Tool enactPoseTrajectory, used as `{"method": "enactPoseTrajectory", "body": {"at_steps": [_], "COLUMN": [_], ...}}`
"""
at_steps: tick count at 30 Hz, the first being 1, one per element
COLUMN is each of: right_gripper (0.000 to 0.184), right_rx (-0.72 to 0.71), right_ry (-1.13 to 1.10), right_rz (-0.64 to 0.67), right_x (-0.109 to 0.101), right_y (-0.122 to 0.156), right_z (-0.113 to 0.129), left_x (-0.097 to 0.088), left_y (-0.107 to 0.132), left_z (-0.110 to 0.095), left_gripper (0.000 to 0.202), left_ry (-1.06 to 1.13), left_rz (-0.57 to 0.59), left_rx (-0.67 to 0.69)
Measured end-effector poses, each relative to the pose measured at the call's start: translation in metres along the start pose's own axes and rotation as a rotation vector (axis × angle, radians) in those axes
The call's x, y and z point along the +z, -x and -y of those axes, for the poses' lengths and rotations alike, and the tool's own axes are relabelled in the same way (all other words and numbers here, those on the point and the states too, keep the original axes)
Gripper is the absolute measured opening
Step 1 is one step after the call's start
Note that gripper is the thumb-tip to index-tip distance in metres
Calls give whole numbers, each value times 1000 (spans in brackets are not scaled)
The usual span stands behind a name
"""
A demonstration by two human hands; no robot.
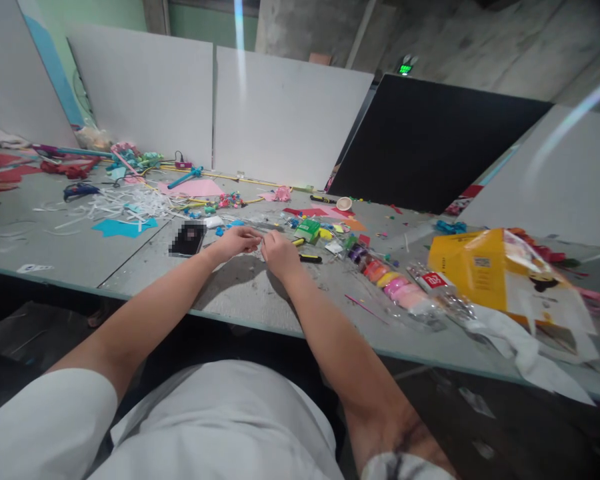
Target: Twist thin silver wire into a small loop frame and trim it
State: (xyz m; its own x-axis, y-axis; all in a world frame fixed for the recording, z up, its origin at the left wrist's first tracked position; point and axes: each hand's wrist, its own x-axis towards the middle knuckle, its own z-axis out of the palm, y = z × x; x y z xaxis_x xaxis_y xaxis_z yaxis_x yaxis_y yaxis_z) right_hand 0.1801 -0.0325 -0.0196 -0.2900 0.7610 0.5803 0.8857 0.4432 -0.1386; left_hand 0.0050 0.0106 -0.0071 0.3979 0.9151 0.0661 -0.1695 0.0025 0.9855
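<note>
My left hand (237, 241) and my right hand (279, 254) rest close together on the grey table (240, 293), fingertips nearly touching. Both have the fingers curled into a pinch around something small between them that I cannot make out. A dark phone (187, 239) lies just left of my left hand. A black and yellow marker (311, 258) lies just right of my right hand, and a small green box (308, 230) sits behind it.
A row of coloured tape rolls in clear wrap (387, 275) and a yellow package (505, 280) lie to the right. White paper strips (125, 203) and blue paper (123, 227) lie at the left. White and black boards (290, 120) stand behind.
</note>
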Motion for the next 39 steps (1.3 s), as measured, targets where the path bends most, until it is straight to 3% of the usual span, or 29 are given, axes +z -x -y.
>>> {"method": "enactPoseTrajectory", "body": {"at_steps": [5,14,24,32,39], "right_gripper": [17,17,16,41,40], "right_rx": [-15,-41,194,372,376], "right_ry": [9,-124,-530,-996,-972], "right_rz": [62,83,-4,91,118], "right_x": [5,-9,3,-4,-9], "right_y": [-3,-5,-5,-7,-8], "right_z": [-4,2,5,-5,-1], "left_x": [-4,-9,-7,-9,-9], "left_y": [-6,-8,-5,-11,-5], "left_z": [2,-1,-2,0,-2], "left_gripper": [15,17,11,10,11], "left_ry": [-167,-241,-348,-361,-503], "left_rz": [6,-25,-67,-60,-10], "left_rx": [62,131,213,225,300]}}
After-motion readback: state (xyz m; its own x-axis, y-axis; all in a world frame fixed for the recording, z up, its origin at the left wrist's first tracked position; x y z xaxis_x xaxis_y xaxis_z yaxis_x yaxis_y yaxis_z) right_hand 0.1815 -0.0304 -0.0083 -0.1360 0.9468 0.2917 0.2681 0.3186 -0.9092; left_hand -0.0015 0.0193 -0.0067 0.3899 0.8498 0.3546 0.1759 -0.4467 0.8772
